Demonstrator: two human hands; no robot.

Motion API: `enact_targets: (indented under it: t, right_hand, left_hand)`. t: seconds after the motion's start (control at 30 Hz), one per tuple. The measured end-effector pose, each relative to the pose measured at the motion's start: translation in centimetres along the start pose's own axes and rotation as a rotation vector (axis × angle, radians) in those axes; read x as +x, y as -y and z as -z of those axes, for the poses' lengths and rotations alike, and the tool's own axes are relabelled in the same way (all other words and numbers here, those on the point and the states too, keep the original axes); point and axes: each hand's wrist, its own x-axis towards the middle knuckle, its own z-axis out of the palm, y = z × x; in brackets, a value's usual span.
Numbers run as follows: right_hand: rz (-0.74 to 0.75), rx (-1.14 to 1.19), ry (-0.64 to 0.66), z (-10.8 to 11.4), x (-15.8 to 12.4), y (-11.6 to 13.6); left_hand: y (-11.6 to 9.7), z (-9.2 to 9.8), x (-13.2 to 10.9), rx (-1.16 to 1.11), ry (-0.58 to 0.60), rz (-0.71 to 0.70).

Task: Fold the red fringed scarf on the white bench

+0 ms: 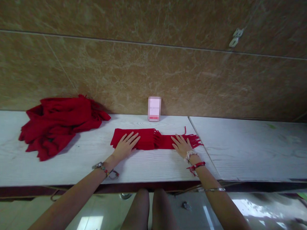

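Observation:
A red fringed scarf [147,138] lies partly folded on the white wood-grain tabletop, its thicker folded part at the left and a narrower length running right to a fringed end. My left hand [126,143] rests flat on the folded part, fingers spread. On the narrower length near the right fringe, my right hand [182,145] is pressed flat with its fingers apart. The cloth beneath both palms is hidden. To the left, a crumpled heap of red cloth [60,120] sits apart from the scarf.
A phone [154,109] leans upright against the brown marbled wall [119,70] behind the scarf. The white tabletop [248,148] has a seam to the right of my right hand. A white hook [236,38] is fixed high on the wall.

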Motion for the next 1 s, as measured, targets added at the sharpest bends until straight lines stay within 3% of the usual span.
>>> enact_targets:
  t: [0.17,0.33,0.43,0.6,0.7,0.83,0.9,1.0]
  right_hand:
    - [0.002,0.006,-0.133,0.2,0.2,2.3]
    - [0.069,0.050,-0.027,0.2,0.6,3.5]
    - [-0.031,0.045,-0.003,0.0,0.3,1.2]
    - [-0.313,0.011,0.014,0.0,-0.7,-5.0]
    - [-0.419,0.019,-0.064,0.3,-1.0,-6.7]
    - [-0.246,0.085,-0.242,1.0,-0.4,-5.0]
    - [-0.169,0.115,-0.237,1.3,0.1,-3.2]
    - [-0.173,0.091,-0.166,1.6,1.0,-0.5]
  left_hand:
    - [-0.1,-0.2,-0.1,-0.043,-0.083,0.103]
    - [-0.1,0.0,0.0,-0.072,-0.073,0.134]
    - [-0.2,0.1,0.1,-0.083,-0.051,0.150]
    - [-0.3,0.3,0.3,-0.095,-0.063,0.158]
    - [-0.3,0.4,0.3,-0.096,-0.061,0.159]
    - [-0.4,0.4,0.4,-0.086,-0.050,0.158]
    - [-0.3,0.3,0.4,-0.078,-0.055,0.157]
    - [-0.3,0.2,0.4,-0.076,-0.064,0.152]
